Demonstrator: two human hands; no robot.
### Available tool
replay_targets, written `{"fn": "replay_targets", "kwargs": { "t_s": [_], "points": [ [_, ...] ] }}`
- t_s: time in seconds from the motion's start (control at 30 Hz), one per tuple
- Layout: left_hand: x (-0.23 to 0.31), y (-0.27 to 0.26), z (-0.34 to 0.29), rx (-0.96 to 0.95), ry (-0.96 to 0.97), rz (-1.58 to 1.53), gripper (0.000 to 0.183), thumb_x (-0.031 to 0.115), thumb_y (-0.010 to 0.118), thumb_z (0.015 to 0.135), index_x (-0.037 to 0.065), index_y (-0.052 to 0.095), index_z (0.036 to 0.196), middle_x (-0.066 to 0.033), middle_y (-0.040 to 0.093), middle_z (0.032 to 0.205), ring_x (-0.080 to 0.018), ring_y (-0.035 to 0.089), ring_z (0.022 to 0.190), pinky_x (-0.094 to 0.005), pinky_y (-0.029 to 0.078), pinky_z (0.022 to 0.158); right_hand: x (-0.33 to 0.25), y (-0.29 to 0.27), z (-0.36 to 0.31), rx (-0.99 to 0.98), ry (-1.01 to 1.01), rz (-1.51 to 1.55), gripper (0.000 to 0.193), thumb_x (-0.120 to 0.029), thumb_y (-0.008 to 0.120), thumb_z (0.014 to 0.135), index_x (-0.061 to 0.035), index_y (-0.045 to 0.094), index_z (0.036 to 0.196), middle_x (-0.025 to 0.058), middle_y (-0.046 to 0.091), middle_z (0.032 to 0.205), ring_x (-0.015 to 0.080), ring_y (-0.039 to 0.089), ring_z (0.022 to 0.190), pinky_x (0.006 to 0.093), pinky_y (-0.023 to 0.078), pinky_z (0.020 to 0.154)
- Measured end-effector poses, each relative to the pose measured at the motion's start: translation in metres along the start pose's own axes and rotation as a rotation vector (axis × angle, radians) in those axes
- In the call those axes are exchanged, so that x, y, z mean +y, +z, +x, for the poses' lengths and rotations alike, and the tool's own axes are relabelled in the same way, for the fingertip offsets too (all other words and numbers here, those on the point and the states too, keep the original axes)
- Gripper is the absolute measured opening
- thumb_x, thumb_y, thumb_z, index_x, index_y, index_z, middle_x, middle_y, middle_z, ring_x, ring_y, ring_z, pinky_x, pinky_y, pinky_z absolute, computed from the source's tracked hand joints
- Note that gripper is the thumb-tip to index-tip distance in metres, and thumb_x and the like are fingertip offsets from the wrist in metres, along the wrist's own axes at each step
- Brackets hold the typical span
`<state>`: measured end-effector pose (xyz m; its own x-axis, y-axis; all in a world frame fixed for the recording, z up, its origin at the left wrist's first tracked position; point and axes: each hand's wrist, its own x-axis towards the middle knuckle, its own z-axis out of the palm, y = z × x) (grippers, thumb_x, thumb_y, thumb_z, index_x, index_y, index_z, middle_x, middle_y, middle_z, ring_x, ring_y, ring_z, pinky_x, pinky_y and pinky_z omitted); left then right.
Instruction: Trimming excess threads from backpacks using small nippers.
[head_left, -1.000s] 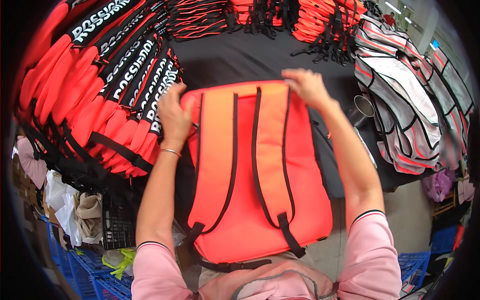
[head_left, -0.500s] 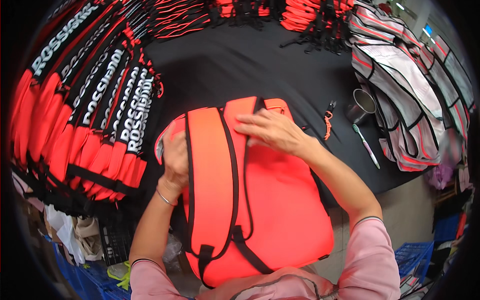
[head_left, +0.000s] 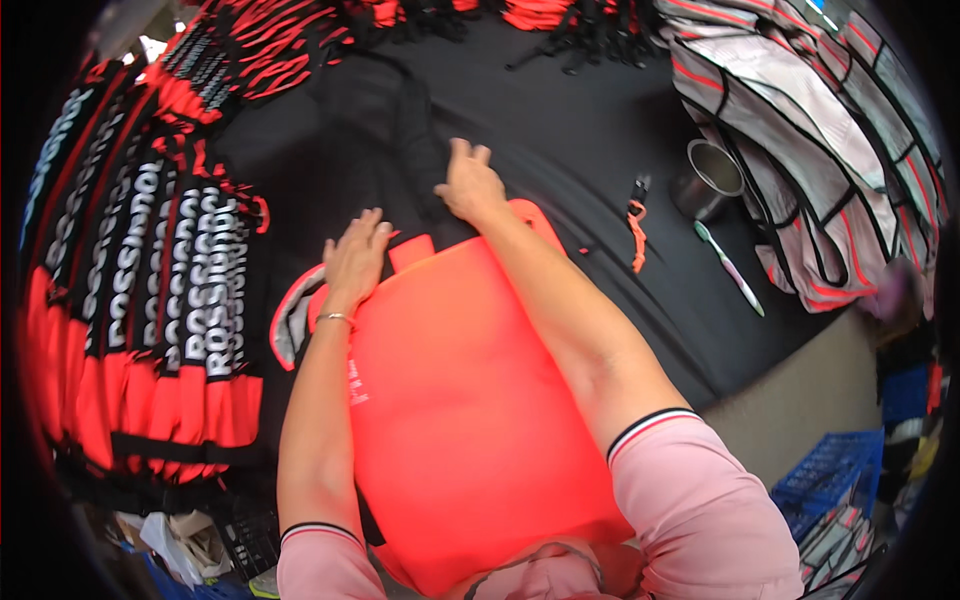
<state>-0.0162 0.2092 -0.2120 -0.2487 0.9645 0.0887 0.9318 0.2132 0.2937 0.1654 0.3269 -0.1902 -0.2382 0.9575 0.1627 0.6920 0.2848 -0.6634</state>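
Note:
A bright orange-red backpack (head_left: 460, 390) lies across the near edge of the table, its smooth panel facing up. Its shoulder straps are laid over toward the far side; their dark underside (head_left: 415, 130) blends into the black cloth. At the pack's top left edge my left hand (head_left: 355, 258) rests with fingers stretched out. My right hand (head_left: 472, 185) lies beyond the top edge, beside the dark strap, fingers apart and slightly bent. A grey-lined flap (head_left: 296, 318) sticks out left of the pack.
Stacked red-and-black pieces (head_left: 170, 310) line the left. Grey panels with black edging (head_left: 800, 150) are piled right. Nearby lie a metal cup (head_left: 712, 175), a toothbrush (head_left: 730, 270) and a small black tool with an orange cord (head_left: 638, 225). A blue crate (head_left: 825, 475) stands lower right.
The shoulder straps have gone from lying over the pack to beyond its top edge. Both hands have moved; the right reaches farther forward, and the left has come out onto the top edge.

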Motion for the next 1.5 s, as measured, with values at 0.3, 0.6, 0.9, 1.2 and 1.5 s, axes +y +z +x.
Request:
{"fn": "replay_targets", "kwargs": {
  "t_s": [0.3, 0.6, 0.9, 1.2, 1.5],
  "points": [
    [-0.002, 0.008, -0.009, 0.192, 0.09, -0.071, 0.05, 0.043, 0.039, 0.102, 0.012, 0.057, 0.137, -0.0078, 0.053, 0.144, -0.0242, 0.044, 0.137, -0.0468, 0.023, 0.116, 0.013, -0.006, -0.008, 0.197, -0.148, 0.118, 0.033, -0.024, 0.072, 0.084, -0.0074, 0.06, 0.109, 0.0169, 0.057, 0.112, 0.0392, 0.062, 0.097, 0.0485, 0.05, 0.087],
    [-0.003, -0.023, -0.031, 0.24, 0.038, -0.287, 0.044, 0.037, 0.053, 0.097, 0.008, 0.061, 0.13, -0.0132, 0.058, 0.137, -0.0289, 0.052, 0.129, -0.0461, 0.03, 0.113, 0.157, -0.142, -0.055, 0.338, 0.161, -0.523, 0.031, -0.025, 0.072, 0.086, -0.0008, 0.065, 0.105, 0.0194, 0.061, 0.109, 0.0347, 0.064, 0.101, 0.0427, 0.055, 0.086],
    [0.144, 0.002, -0.094, 0.075, 0.233, -0.03, 0.078, 0.053, 0.064, 0.087, 0.007, 0.041, 0.145, -0.0148, 0.037, 0.152, -0.0335, 0.033, 0.14, -0.0584, 0.023, 0.113, 0.164, -0.149, -0.083, 0.03, 0.27, -0.174, 0.035, -0.02, 0.074, 0.077, 0.0043, 0.065, 0.1, 0.0253, 0.068, 0.099, 0.0387, 0.066, 0.099, 0.0431, 0.053, 0.087],
    [0.162, 0.015, -0.202, 0.227, 0.45, -0.02, 0.073, 0.038, 0.068, 0.087, -0.002, 0.041, 0.142, -0.0153, 0.056, 0.129, -0.0281, 0.053, 0.112, -0.0478, 0.03, 0.11, 0.087, -0.183, -0.166, 0.087, -0.085, 0.153, 0.015, -0.011, 0.057, 0.091, -0.0008, 0.065, 0.099, 0.0195, 0.06, 0.101, 0.0362, 0.059, 0.1, 0.0415, 0.048, 0.086],
    [0.164, 0.033, -0.194, 0.378, 0.48, -0.249, 0.049, 0.021, 0.066, 0.09, -0.002, 0.053, 0.13, -0.0155, 0.062, 0.118, -0.0277, 0.06, 0.1, -0.0385, 0.049, 0.089, 0.079, -0.099, -0.196, 0.295, -0.145, -0.02, 0.036, -0.022, 0.07, 0.088, -0.0069, 0.057, 0.117, 0.0117, 0.055, 0.117, 0.0337, 0.062, 0.1, 0.043, 0.051, 0.083]
  ]
}}
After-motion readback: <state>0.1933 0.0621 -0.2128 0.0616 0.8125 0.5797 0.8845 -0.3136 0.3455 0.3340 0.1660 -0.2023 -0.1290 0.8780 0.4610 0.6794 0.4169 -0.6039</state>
